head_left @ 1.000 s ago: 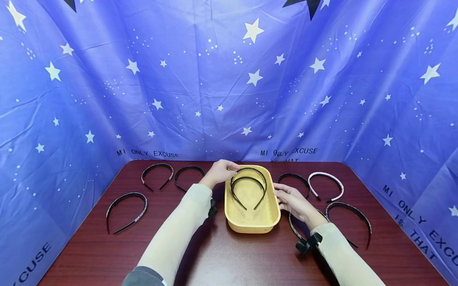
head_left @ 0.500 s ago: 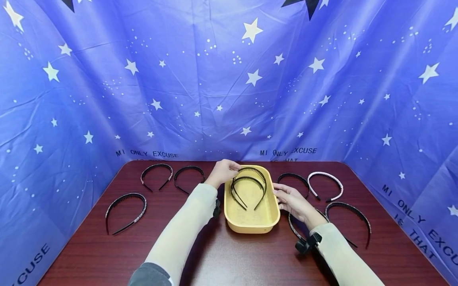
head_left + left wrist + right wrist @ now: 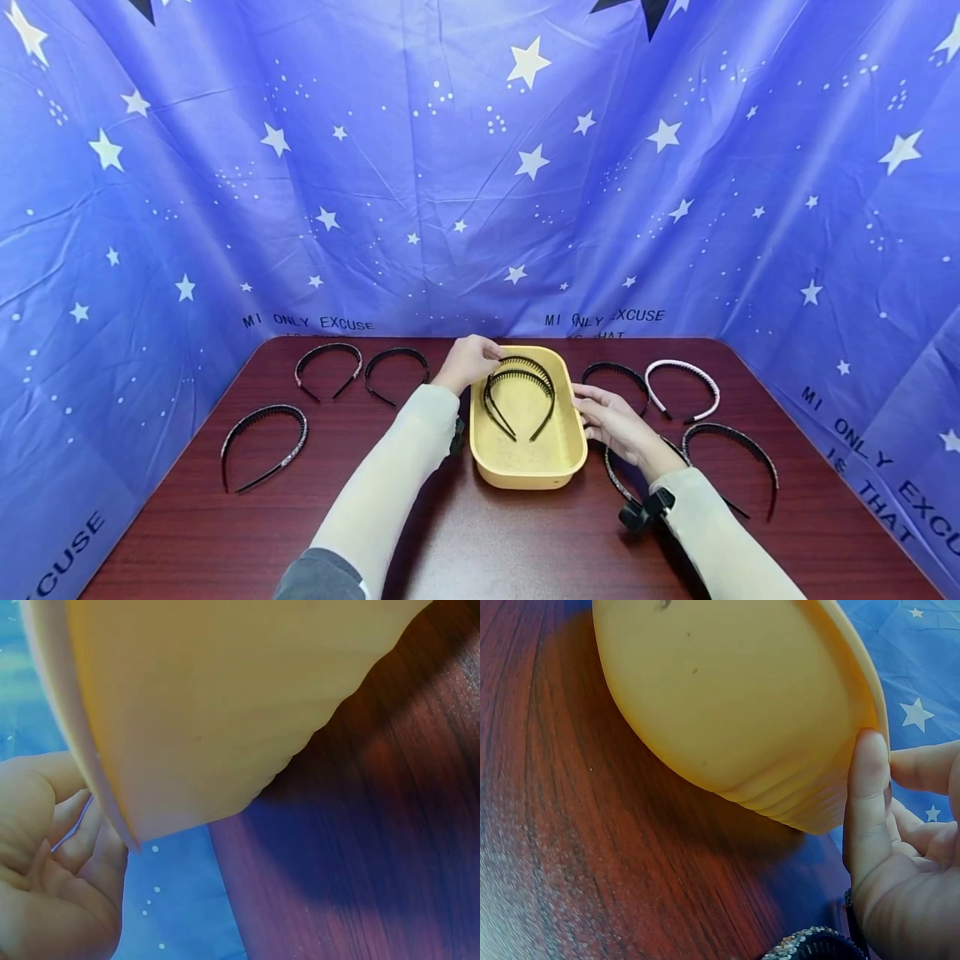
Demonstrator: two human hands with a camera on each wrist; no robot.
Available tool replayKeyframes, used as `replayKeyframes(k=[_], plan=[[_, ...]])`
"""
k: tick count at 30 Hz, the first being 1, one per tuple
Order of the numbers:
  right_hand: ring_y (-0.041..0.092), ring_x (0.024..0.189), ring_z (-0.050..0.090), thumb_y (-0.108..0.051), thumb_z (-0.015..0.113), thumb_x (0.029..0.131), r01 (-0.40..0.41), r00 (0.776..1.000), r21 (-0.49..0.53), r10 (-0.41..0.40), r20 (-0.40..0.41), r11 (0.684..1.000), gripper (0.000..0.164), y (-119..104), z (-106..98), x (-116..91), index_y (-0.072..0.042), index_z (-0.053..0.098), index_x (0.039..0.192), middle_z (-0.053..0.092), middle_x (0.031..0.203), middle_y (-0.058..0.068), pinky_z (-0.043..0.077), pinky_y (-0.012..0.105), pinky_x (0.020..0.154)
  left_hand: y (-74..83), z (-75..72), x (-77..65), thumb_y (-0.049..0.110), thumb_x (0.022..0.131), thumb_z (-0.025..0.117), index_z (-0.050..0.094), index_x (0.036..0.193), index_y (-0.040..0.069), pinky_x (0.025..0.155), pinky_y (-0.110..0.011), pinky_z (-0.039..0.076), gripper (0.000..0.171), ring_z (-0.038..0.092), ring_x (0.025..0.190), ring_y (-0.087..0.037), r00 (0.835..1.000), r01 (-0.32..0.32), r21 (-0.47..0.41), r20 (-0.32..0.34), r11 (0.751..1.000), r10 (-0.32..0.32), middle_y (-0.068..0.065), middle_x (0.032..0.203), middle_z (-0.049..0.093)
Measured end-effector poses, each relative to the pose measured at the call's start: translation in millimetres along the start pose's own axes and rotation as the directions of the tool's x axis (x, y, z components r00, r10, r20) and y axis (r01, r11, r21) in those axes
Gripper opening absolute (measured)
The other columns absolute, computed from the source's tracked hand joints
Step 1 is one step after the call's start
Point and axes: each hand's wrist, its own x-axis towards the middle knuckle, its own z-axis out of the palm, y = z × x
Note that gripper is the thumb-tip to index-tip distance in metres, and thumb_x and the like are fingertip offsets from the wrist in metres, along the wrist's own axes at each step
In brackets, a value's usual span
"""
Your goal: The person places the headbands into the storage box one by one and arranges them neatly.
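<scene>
A yellow plastic basin [image 3: 528, 482] stands mid-table with two black toothed headbands [image 3: 525, 374] inside, one nested close behind the other. My left hand [image 3: 467, 364] reaches over the basin's far left rim and seems to pinch the rear headband at its upper left; the fingertips are partly hidden. From the left wrist, the basin wall [image 3: 210, 712] covers what this hand [image 3: 60, 862] holds. On the opposite side my right hand [image 3: 618, 423] grips the basin's rim. The right wrist view shows its thumb [image 3: 868, 772] against the outer wall and a finger over the edge.
At left lie several dark headbands, one nearest the front [image 3: 270, 408]. A pinkish-white headband [image 3: 681, 365] and several dark ones are at right, including a patterned headband [image 3: 621, 482] partly under my right forearm. A starry blue cloth [image 3: 420, 167] hangs behind the table [image 3: 465, 550].
In the basin, the rear headband has shifted slightly left and closer to the front one. My left hand and forearm moved a little right, while the right hand stayed on the rim.
</scene>
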Motion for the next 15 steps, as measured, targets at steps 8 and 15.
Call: replayKeyframes(k=[8,15], plan=[[0.011,0.081,0.064,-0.011,0.051,0.104,0.001,1.0,-0.001,-0.001,0.011,1.0,0.058,0.2,0.6,0.3,0.01,0.025,0.152,0.068,0.103,0.009,0.056,0.024,0.065,0.0,5.4,1.2,0.01,0.09,0.074,0.079,0.102,0.011,0.087,-0.031,0.055,0.013,0.07,0.092,-0.018,0.999,0.013,0.055,-0.046,0.998,-0.01,0.0,0.094,0.076],[0.012,0.081,0.064,-0.012,0.052,0.104,-0.001,1.0,0.003,0.001,0.011,1.0,0.058,2.0,-0.7,2.5,0.009,0.026,0.152,0.068,0.104,0.01,0.056,0.024,0.065,0.9,4.3,1.6,0.007,0.089,0.073,0.08,0.1,0.012,0.084,-0.029,0.056,0.014,0.071,0.09,-0.016,0.998,0.015,0.07,-0.062,0.997,-0.01,0.001,0.092,0.076]])
